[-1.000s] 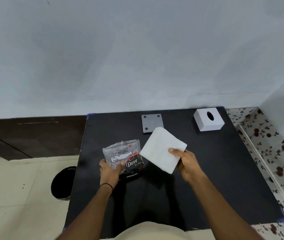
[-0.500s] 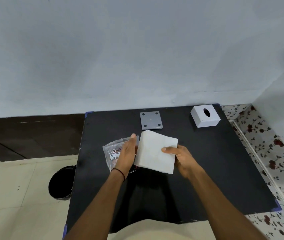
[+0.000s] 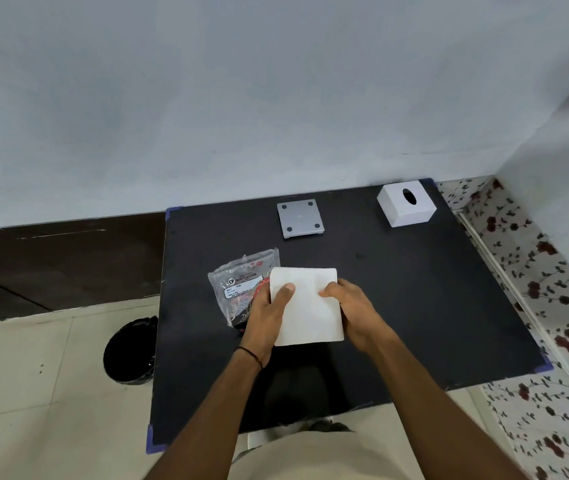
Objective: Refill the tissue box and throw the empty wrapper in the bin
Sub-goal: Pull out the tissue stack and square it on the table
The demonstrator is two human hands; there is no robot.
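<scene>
Tissues (image 3: 305,306) sat pinched between my left hand (image 3: 269,311) and right hand (image 3: 354,306), both closed on the stack's edges, well short of the tissue box (image 3: 406,207). I judged the loose stack might fan apart in transit; the wrapper (image 3: 241,282) lay beside it, unbinned.

I see a black bench (image 3: 414,306). On it lie a wrapper (image 3: 238,282), grey plate (image 3: 299,220) and white tissue box (image 3: 406,207).
</scene>
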